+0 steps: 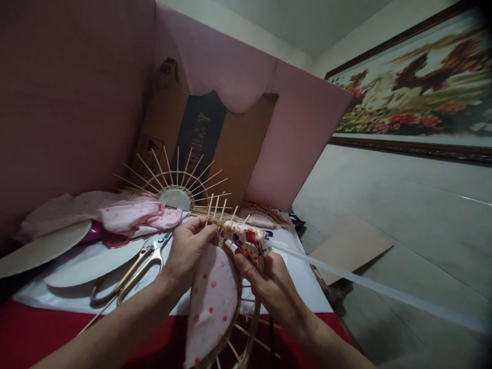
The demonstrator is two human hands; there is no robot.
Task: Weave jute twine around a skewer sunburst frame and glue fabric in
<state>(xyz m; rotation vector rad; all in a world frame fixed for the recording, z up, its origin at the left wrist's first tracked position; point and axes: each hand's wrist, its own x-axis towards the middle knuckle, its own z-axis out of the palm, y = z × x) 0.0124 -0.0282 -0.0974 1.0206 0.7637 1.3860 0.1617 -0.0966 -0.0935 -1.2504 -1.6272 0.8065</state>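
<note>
Both of my hands hold a round craft frame [238, 307] made of thin bamboo sticks, covered with white fabric dotted in pink [211, 297]. My left hand [188, 248] pinches the frame's top edge among the sticks. My right hand [265, 277] is closed on the frame's right side and on a patterned fabric strip [246, 238] wrapped at the rim. A long translucent strip [369, 287] runs from my right hand out to the right.
Gold-handled scissors [130, 274] lie on white paper [77, 297] to the left. Behind stand another stick sunburst frame [177, 192], pink floral cloth [134, 215], cardboard discs [42, 246] and a cardboard box [200, 138]. Pink panels wall the back. A red cloth [26, 333] covers the table.
</note>
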